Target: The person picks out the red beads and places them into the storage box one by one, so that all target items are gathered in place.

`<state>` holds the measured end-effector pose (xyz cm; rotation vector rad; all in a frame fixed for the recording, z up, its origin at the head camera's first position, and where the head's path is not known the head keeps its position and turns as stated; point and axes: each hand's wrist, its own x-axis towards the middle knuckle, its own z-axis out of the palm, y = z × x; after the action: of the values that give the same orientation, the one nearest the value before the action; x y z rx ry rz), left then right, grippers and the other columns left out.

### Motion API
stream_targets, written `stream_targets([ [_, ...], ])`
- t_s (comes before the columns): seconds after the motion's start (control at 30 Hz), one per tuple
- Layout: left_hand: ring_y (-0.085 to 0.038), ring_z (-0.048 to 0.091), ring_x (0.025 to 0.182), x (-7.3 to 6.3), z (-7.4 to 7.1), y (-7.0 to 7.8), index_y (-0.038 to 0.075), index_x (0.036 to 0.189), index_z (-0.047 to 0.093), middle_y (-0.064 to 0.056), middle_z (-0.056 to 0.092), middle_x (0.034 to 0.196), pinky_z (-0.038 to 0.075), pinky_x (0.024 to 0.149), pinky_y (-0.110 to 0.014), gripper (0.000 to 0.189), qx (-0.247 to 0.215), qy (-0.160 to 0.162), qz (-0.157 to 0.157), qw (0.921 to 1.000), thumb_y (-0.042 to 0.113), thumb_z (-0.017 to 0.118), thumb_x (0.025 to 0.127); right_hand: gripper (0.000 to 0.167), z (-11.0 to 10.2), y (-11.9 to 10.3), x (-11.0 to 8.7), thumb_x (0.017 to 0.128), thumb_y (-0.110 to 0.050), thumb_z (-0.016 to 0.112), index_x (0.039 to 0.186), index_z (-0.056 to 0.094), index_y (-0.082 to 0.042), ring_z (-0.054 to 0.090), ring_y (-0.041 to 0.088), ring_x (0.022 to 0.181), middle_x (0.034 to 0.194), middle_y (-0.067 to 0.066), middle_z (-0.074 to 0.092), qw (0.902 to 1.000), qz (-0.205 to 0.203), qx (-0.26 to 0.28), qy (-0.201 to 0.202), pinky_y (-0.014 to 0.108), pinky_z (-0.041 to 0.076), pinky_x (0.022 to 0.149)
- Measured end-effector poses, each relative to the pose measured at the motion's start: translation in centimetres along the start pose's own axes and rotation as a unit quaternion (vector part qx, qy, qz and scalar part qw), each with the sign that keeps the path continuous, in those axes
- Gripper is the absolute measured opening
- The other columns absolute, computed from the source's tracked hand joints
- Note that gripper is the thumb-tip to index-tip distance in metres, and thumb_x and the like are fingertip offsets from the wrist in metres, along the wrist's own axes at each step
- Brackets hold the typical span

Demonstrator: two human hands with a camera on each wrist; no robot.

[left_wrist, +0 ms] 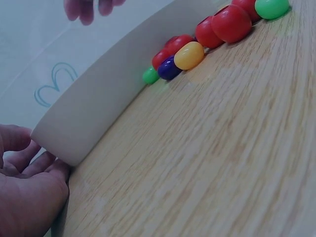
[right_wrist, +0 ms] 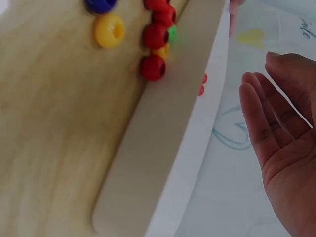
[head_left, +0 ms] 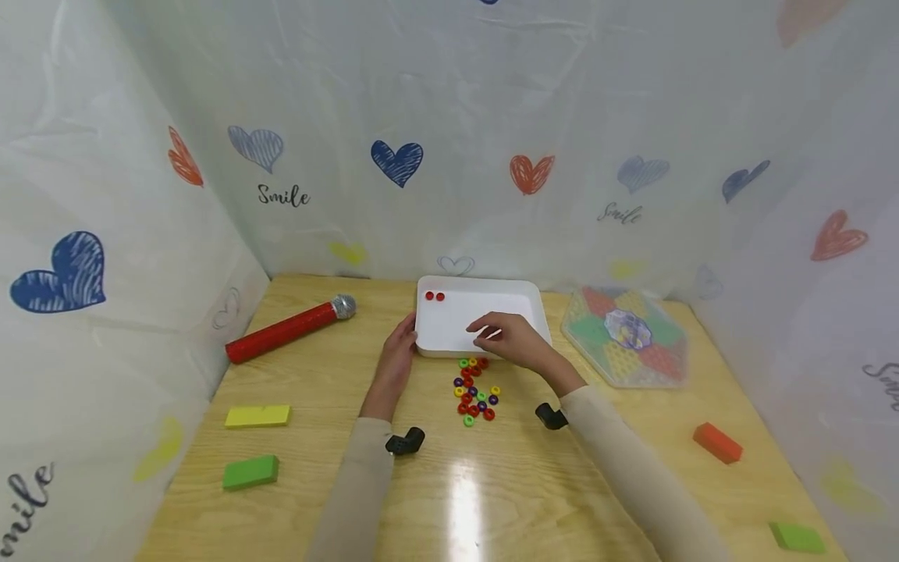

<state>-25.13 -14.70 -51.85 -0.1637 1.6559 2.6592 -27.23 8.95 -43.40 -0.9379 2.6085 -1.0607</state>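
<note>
A shallow white tray [head_left: 481,316] lies at the back of the table, with two red beads [head_left: 435,296] in its far left corner. My left hand [head_left: 400,347] holds the tray at its near left corner; in the left wrist view its fingers [left_wrist: 17,137] touch the rim and outer wall. Over the tray's near right part hovers my right hand [head_left: 511,337]. Its fingers are loosely bent, and the right wrist view shows nothing between them. Several loose beads [head_left: 472,390] in red, yellow, green and purple lie on the wood in front of the tray, some close against its wall [right_wrist: 153,128].
Left on the table [head_left: 323,484] lie a red microphone [head_left: 288,330], a yellow block [head_left: 257,416] and a green block [head_left: 250,472]. A hexagonal case [head_left: 625,336] sits right of the tray. Further right are an orange-red block [head_left: 717,442] and another green block [head_left: 797,537]. Printed sheeting hangs behind.
</note>
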Motion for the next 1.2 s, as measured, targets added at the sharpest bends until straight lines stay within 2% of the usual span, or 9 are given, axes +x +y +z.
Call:
stream_targets([
  [0.27,-0.022,0.024,0.145,0.2,-0.1,0.1,0.003,0.149,0.033,-0.014,0.029,0.156,0.020,0.119,-0.037,0.048,0.003,0.000,-0.008,1.0000,0.001,0.035,0.101,0.022,2.1,1.1,-2.3,0.090,-0.011,0.067,0.112,0.069,-0.009,0.066,0.012,0.094,0.106,0.001,0.068,0.9994,-0.017,-0.026,-0.014,0.024,0.056,0.080],
  [0.43,-0.020,0.023,0.145,0.2,-0.1,0.2,0.005,0.149,0.033,-0.012,0.028,0.156,0.019,0.119,-0.036,0.048,0.003,-0.003,-0.012,0.9999,0.002,0.035,0.102,0.023,3.4,1.7,-3.1,0.091,-0.009,0.065,0.114,0.068,-0.008,0.064,0.010,0.093,0.104,-0.001,0.068,0.9989,-0.004,-0.037,-0.029,0.024,0.055,0.081],
  [0.63,-0.021,0.022,0.145,0.1,-0.1,0.1,0.004,0.150,0.033,-0.013,0.027,0.157,0.018,0.120,-0.037,0.048,-0.009,-0.008,-0.012,0.9998,0.001,0.035,0.102,0.022,4.6,2.0,-3.3,0.090,-0.007,0.063,0.111,0.070,-0.010,0.062,0.007,0.089,0.100,-0.003,0.068,0.9949,-0.002,-0.099,-0.019,0.023,0.054,0.078],
  [0.83,-0.021,0.023,0.145,0.0,0.0,0.1,0.005,0.149,0.034,-0.012,0.028,0.156,0.019,0.119,-0.036,0.047,-0.003,-0.001,-0.018,0.9998,0.002,0.035,0.102,0.021,4.7,1.3,-3.5,0.088,-0.006,0.066,0.108,0.071,-0.008,0.063,0.010,0.087,0.096,-0.001,0.067,0.9921,-0.010,-0.124,-0.012,0.024,0.055,0.077],
  [1.07,-0.021,0.024,0.144,0.1,0.0,0.0,0.004,0.149,0.033,-0.013,0.028,0.156,0.020,0.119,-0.036,0.048,-0.003,0.000,-0.016,0.9999,0.002,0.036,0.102,0.019,4.9,1.2,-3.7,0.086,-0.007,0.070,0.104,0.072,-0.008,0.063,0.011,0.088,0.098,0.000,0.065,0.9925,0.017,-0.121,-0.005,0.024,0.055,0.077],
  [1.2,-0.021,0.025,0.144,0.2,0.0,0.0,0.005,0.149,0.034,-0.013,0.029,0.156,0.020,0.119,-0.037,0.047,0.000,0.001,-0.014,0.9999,0.003,0.036,0.102,0.016,5.2,1.4,-3.6,0.085,-0.008,0.071,0.100,0.072,-0.008,0.063,0.012,0.087,0.098,0.002,0.066,0.9930,0.018,-0.117,0.002,0.024,0.055,0.076],
])
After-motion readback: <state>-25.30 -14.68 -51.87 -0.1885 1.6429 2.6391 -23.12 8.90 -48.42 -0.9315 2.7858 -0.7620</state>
